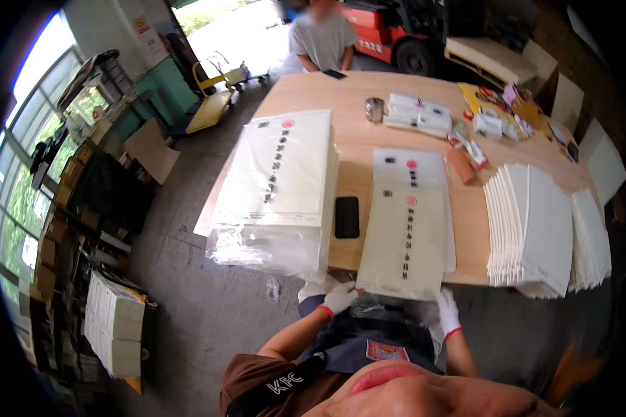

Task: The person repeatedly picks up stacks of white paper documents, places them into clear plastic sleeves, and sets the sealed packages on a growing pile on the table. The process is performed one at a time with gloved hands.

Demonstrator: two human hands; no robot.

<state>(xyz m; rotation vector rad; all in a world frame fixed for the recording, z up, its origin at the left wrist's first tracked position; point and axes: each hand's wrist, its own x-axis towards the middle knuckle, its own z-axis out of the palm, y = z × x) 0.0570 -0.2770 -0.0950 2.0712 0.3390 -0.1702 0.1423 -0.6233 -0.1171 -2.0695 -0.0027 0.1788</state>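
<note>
Both my hands wear white gloves with red cuffs. My left hand (339,297) grips the near left corner of a cream paper envelope (405,240) that overhangs the front edge of the wooden table (355,142). My right hand (448,311) holds the same envelope at its near right corner. The envelope lies on a small stack of like envelopes (410,167). A black phone (346,217) lies just left of it.
A tall stack of envelopes in clear plastic wrap (278,187) sits at the left. Fanned white sheets (535,229) stand at the right. Small packets and a metal tin (374,109) lie further back. Another person (321,38) stands at the far end, before a red forklift (396,35).
</note>
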